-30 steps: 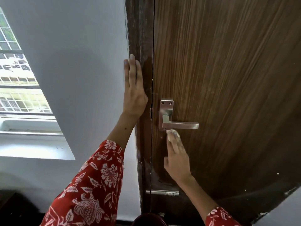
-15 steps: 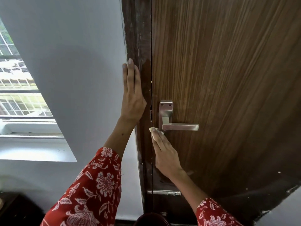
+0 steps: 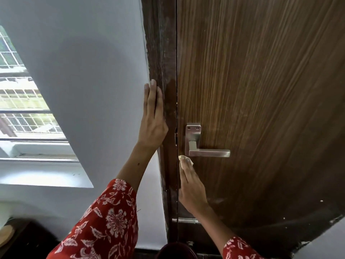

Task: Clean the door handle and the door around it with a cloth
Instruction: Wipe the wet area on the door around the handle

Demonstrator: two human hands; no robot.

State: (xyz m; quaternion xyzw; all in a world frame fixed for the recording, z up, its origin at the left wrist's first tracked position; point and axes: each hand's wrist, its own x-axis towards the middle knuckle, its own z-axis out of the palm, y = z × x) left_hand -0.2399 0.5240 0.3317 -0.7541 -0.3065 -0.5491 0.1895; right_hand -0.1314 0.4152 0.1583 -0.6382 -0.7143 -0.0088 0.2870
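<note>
A brushed-metal lever handle (image 3: pixel 207 152) on a square back plate sits on the brown wooden door (image 3: pixel 261 90). Just below the handle's left end, my right hand (image 3: pixel 191 186) presses a small pale cloth (image 3: pixel 183 158) flat against the door, fingers straight, near the door's edge. Only the cloth's upper rim shows past my fingertips. My left hand (image 3: pixel 154 118) rests flat, fingers straight, where the white wall meets the dark door frame (image 3: pixel 162 53), left of the handle.
A white wall (image 3: pixel 93 71) runs left of the frame, with a bright window (image 3: pixel 24 109) and sill further left. A small metal plate (image 3: pixel 186 220) sits low on the door. Scuffed paint marks the door's lower right.
My right hand with the cloth slid left, from under the middle of the lever to the door's edge below the back plate. My left hand stayed on the frame.
</note>
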